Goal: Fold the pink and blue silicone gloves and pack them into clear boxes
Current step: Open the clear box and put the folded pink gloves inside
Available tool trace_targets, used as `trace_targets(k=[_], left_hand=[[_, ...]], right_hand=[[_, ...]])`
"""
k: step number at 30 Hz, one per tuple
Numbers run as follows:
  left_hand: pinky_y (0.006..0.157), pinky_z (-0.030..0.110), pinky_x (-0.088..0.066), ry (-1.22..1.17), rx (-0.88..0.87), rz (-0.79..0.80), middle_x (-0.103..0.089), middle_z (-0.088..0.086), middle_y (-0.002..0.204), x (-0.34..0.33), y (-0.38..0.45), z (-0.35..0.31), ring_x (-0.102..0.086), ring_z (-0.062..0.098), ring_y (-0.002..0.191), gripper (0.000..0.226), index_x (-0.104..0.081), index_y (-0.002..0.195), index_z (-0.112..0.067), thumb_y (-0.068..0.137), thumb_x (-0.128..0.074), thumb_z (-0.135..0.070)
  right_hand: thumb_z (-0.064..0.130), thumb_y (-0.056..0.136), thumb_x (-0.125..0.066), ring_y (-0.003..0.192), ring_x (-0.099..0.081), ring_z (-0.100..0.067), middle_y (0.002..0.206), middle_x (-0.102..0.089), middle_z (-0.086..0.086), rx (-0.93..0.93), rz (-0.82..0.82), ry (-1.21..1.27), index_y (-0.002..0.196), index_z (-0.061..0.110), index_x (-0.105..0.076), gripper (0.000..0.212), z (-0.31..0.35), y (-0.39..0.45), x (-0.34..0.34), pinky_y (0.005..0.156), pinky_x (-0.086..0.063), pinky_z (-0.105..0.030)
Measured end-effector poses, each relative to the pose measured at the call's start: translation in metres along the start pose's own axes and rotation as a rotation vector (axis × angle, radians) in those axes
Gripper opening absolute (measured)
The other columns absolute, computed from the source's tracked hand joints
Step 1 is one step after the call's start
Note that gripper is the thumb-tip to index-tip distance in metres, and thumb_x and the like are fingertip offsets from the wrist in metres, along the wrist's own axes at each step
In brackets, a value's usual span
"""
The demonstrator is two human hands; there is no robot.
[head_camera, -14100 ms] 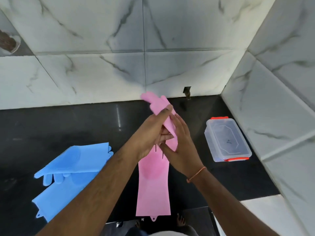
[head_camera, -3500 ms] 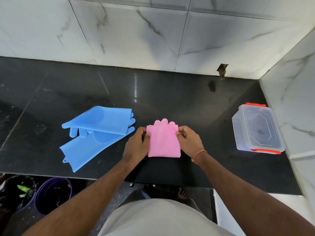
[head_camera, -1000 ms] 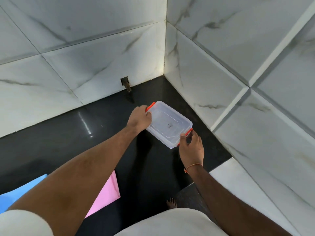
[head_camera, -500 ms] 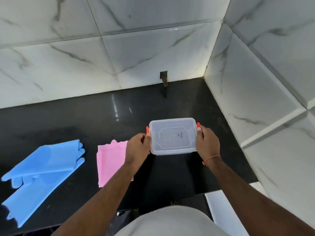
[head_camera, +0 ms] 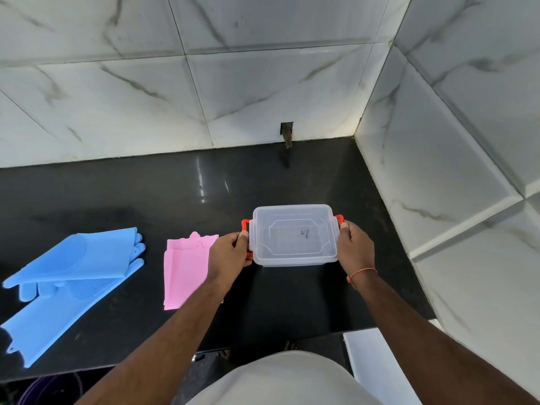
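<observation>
A clear box with its lid on and orange clips at both ends sits on the black counter in front of me. My left hand grips its left end at the orange clip. My right hand grips its right end, thumb on the other clip. The folded pink glove lies flat just left of my left hand, partly hidden by my forearm. Two blue gloves lie overlapping further left, the upper one folded over.
The black counter runs to white marble walls behind and on the right, forming a corner. A small dark outlet sits low in the back wall. The counter's front edge lies close below the box.
Both hands carried the box from the right corner to the counter in front of me, beside the pink glove. In the last half second the hands and box hardly moved.
</observation>
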State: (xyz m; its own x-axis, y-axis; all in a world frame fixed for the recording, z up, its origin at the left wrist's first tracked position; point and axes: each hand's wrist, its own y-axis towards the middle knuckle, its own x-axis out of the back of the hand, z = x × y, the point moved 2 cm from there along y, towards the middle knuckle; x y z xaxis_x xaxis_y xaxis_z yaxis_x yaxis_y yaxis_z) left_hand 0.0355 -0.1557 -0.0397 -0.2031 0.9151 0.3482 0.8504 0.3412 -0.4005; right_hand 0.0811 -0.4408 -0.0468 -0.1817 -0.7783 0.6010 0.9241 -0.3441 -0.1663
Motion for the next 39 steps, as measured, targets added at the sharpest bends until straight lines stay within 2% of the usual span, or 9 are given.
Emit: trace_targets(k=[3,8,12,15,18,22,28,33,39], left_hand=[[0.089,0.040,-0.070,0.035,-0.041,-0.016,-0.085,-0.008,0.096,0.000,-0.001,0.000,-0.082,0.017,0.094,0.033,-0.081,0.104,-0.026,0.116,-0.052,-0.031],[0.105,0.026,-0.057,0.160,-0.167,-0.081,-0.072,-0.023,0.132,0.008,-0.015,-0.003,-0.071,-0.002,0.111,0.039,-0.066,0.151,-0.028,0.113,-0.057,-0.031],[0.088,0.014,-0.053,0.201,-0.235,-0.204,-0.063,-0.022,0.132,0.012,-0.042,0.005,-0.069,0.002,0.101,0.031,-0.066,0.136,-0.033,0.105,-0.071,-0.031],[0.080,0.027,-0.062,-0.064,0.037,-0.111,-0.071,-0.009,0.110,-0.002,-0.061,0.022,-0.071,0.008,0.095,0.008,-0.065,0.110,-0.028,0.107,-0.069,-0.035],[0.079,0.034,-0.065,-0.443,0.441,0.139,-0.075,0.001,0.122,-0.025,-0.080,0.031,-0.076,0.022,0.104,0.020,-0.068,0.122,-0.021,0.110,-0.065,-0.038],[0.089,0.039,-0.066,-0.610,0.405,0.169,-0.073,-0.001,0.135,-0.029,-0.074,0.019,-0.076,0.026,0.118,0.026,-0.067,0.134,-0.026,0.109,-0.068,-0.033],[0.095,0.053,-0.067,-0.661,0.228,0.223,-0.080,-0.010,0.129,-0.036,-0.063,-0.014,-0.081,0.023,0.115,0.023,-0.069,0.130,-0.045,0.110,-0.065,-0.035],[0.084,0.046,-0.070,-0.645,0.156,0.255,-0.082,-0.006,0.125,-0.053,-0.063,-0.023,-0.082,0.020,0.112,0.020,-0.078,0.118,-0.044,0.110,-0.066,-0.029],[0.095,0.060,-0.066,-0.679,0.209,0.212,-0.082,-0.004,0.127,-0.062,-0.062,-0.017,-0.082,0.024,0.115,0.021,-0.077,0.128,-0.037,0.109,-0.069,-0.030]], right_hand=[[0.032,0.110,-0.044,0.085,-0.071,-0.025,0.087,-0.073,-0.006,-0.070,0.084,0.089,0.090,0.015,-0.070,0.037,-0.008,0.003,0.004,0.075,-0.061,-0.038],[0.022,0.108,-0.048,0.130,-0.062,-0.028,0.142,-0.066,-0.005,-0.057,0.126,-0.045,0.142,0.017,-0.064,0.037,-0.006,0.014,0.018,0.112,-0.046,-0.042],[0.024,0.106,-0.054,0.125,-0.063,-0.028,0.136,-0.068,-0.008,0.262,0.037,-0.159,0.139,0.014,-0.065,0.036,0.022,0.028,0.023,0.108,-0.050,-0.042],[0.034,0.106,-0.056,0.133,-0.058,-0.023,0.145,-0.063,-0.002,0.520,0.150,-0.293,0.144,0.021,-0.060,0.040,0.048,0.032,0.014,0.110,-0.051,-0.045],[0.044,0.108,-0.052,0.142,-0.051,-0.024,0.155,-0.056,0.000,0.611,0.324,-0.499,0.154,0.026,-0.050,0.050,0.065,0.035,-0.001,0.117,-0.046,-0.052],[0.048,0.108,-0.046,0.125,-0.062,-0.025,0.139,-0.065,0.000,0.556,0.413,-0.635,0.145,0.027,-0.059,0.045,0.068,0.036,-0.005,0.108,-0.051,-0.054],[0.041,0.103,-0.061,0.092,-0.068,-0.014,0.097,-0.071,0.012,0.229,0.408,-0.277,0.110,0.028,-0.067,0.016,0.047,0.021,-0.005,0.081,-0.056,-0.030],[0.040,0.100,-0.066,0.092,-0.069,-0.010,0.100,-0.071,0.014,0.017,0.286,0.022,0.108,0.029,-0.066,0.014,0.029,0.005,-0.002,0.070,-0.054,-0.023],[0.044,0.102,-0.063,0.091,-0.067,-0.010,0.103,-0.069,0.015,-0.062,0.290,0.128,0.112,0.031,-0.064,0.016,0.021,0.000,0.004,0.064,-0.049,-0.020]])
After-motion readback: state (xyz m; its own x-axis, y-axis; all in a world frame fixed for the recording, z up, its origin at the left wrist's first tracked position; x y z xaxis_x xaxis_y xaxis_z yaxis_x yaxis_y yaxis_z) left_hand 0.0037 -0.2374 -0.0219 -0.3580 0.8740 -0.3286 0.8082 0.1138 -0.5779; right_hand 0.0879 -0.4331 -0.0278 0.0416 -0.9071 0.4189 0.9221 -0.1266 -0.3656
